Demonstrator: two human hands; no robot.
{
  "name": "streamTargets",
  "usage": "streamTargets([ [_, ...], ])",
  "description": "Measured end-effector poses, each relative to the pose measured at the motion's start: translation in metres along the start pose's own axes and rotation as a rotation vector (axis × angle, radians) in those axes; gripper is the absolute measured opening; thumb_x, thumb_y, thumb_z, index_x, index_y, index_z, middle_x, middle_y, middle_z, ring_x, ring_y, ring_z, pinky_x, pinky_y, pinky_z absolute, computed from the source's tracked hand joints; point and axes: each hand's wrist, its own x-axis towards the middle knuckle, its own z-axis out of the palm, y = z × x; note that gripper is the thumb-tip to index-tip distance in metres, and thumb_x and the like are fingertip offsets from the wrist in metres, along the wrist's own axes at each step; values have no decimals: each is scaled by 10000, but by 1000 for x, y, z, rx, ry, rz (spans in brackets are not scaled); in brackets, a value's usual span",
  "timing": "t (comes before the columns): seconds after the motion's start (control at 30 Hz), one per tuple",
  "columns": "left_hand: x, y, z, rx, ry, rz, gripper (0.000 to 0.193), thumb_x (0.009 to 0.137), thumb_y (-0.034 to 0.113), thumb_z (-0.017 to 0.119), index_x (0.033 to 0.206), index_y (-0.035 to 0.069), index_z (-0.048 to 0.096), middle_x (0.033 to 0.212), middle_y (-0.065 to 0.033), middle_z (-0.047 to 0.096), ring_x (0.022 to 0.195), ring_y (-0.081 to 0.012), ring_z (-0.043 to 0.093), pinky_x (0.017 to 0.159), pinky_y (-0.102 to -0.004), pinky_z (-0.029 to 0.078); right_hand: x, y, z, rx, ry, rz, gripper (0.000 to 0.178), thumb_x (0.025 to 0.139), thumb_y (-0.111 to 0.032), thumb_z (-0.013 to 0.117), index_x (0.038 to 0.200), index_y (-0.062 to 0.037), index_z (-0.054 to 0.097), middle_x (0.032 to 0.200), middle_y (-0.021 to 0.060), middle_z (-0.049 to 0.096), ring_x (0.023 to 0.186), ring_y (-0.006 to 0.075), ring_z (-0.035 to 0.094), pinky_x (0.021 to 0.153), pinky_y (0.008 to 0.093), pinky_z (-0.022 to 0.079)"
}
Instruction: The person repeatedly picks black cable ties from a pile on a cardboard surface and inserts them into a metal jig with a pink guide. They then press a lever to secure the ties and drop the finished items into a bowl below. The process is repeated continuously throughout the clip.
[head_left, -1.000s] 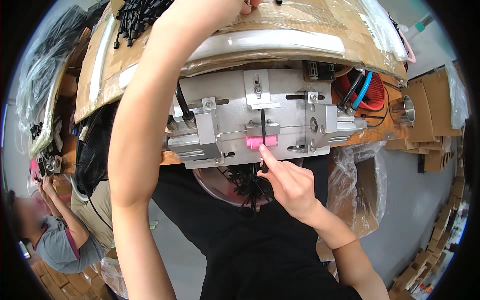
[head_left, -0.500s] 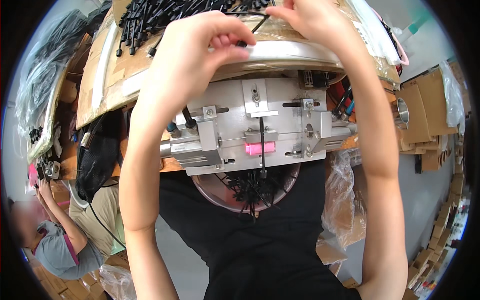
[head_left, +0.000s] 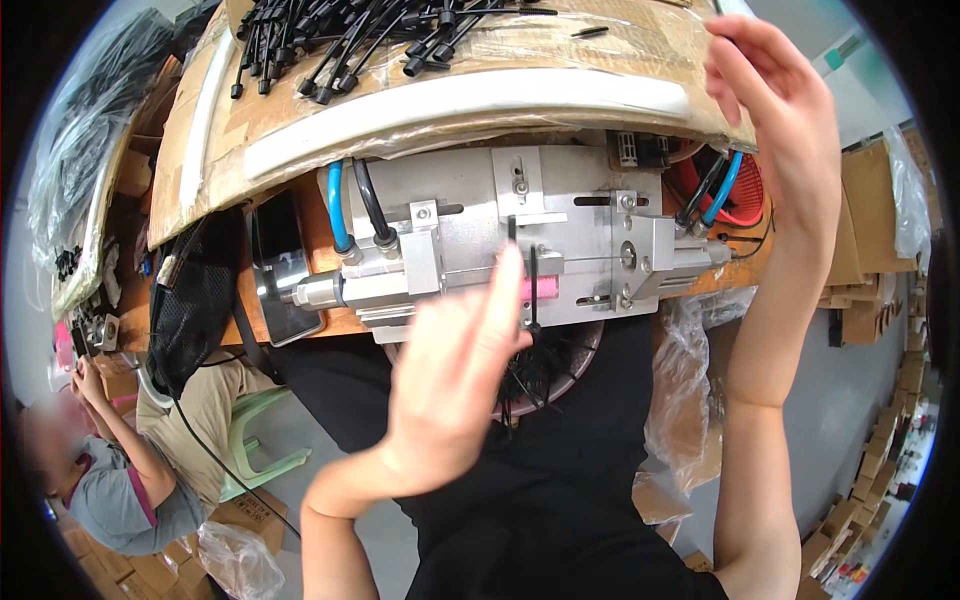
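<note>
My left hand, blurred by motion, is over the front of a metal fixture. The end of a thin black rod sticks up past its index fingertip; the fingers seem closed on it, and its lower part is hidden. Just right of the fingertip another black rod crosses the fixture beside a pink block. Far to the right, my right hand hovers above the cardboard's edge, fingers loosely bent and apart, with nothing visible in them.
Black knobbed rods lie heaped on the cardboard surface. Below the fixture, a round bowl of black pieces rests at my lap. Blue hoses rise from the fixture's sides. A phone lies left; a co-worker sits beyond.
My left hand has come down from the cardboard to the fixture's front, bringing a black rod. My right hand has moved right, away from the heap.
</note>
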Motion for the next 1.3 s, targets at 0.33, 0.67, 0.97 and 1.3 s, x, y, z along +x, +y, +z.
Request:
streamTargets([
  [0.33,-23,18,38,130,-172,-33,581,758,-16,676,1325,-52,551,927,-90,528,793,-225,523,755,-329,471,-80,-23,8,163,100,-69,180,914,-25,675,1078,44,649,882,94,693,734,85,613,580,186,445],
  [0.67,13,-7,-16,38,234,-124,624,632,-88,802,1228,28,656,1034,-88,677,819,-215,582,747,-320,492,-182,-12,75,-303,-164,-310,632,690,14,809,1274,91,581,921,135,684,604,195,569,561,326,481],
  [0.97,8,-5,-33,101,249,-135,560,656,-42,814,1192,-9,657,1072,-99,687,809,-204,573,737,-318,473,-194,12,104,-384,-230,-261,620,747,-17,776,1326,48,565,623,38,477,554,170,491,528,324,422],
  [1.3,8,-6,-33,41,160,-138,653,613,-68,810,1238,-9,631,1090,-97,688,819,-205,583,762,-328,471,-146,-18,69,-447,-300,-359,502,766,-54,771,1246,-7,631,738,44,608,607,173,596,528,311,485],
])
